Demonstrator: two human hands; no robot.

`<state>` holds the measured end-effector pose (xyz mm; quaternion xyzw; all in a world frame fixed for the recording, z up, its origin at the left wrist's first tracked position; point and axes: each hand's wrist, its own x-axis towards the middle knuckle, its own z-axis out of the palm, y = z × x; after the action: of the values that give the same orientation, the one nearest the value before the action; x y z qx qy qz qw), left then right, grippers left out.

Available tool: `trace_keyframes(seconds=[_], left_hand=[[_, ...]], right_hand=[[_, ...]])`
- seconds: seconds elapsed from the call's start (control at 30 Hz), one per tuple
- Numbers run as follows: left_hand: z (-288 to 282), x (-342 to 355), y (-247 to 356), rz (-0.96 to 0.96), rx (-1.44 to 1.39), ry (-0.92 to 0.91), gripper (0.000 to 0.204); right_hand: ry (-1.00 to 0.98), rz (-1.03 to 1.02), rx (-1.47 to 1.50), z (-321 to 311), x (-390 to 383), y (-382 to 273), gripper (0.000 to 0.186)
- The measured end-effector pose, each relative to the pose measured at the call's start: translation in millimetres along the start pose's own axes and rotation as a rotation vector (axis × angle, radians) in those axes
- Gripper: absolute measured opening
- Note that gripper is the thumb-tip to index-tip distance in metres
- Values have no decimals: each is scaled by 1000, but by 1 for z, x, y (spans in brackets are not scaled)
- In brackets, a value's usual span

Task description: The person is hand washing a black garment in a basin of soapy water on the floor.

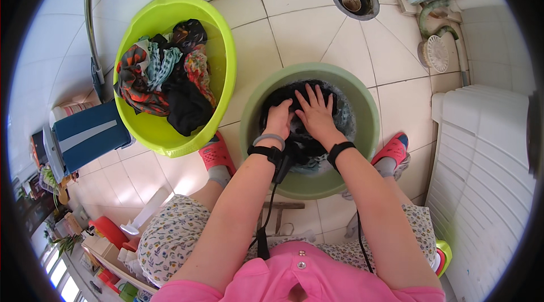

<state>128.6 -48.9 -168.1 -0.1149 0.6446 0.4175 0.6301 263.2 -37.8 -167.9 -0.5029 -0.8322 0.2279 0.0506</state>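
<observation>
A sage-green round basin sits on the tiles between my feet, with soapy water and wet dark clothing in it, some black and some blue patterned. My left hand is closed on the black cloth at the basin's left side, thumb up and fingertips partly hidden. My right hand lies beside it, palm down with fingers spread, pressing on the same cloth. To the upper left stands a lime-green tub holding a pile of mixed clothes.
A floor drain and grey hose are at the back. Pipes and a round grate lie at the right, near a white ribbed washboard surface. A blue bin and household clutter line the left side.
</observation>
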Motion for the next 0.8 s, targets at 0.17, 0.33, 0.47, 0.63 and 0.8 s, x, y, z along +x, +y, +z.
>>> trace_keyframes(seconds=[0.17,0.33,0.47,0.63,0.8], left_hand=[[-8,8,-4,17,-221,-136,33],[-2,12,-14,-58,-329,-107,30],[8,5,-12,-89,-416,-271,34],[9,-5,12,-299,-484,-365,37],[21,-16,-20,-103,-388,-260,22]], right_hand=[[-171,47,42,4,17,12,54],[208,534,339,10,13,8,63],[124,394,663,9,12,-4,53],[66,256,855,-37,-9,-39,29],[202,551,831,-36,20,-29,39]])
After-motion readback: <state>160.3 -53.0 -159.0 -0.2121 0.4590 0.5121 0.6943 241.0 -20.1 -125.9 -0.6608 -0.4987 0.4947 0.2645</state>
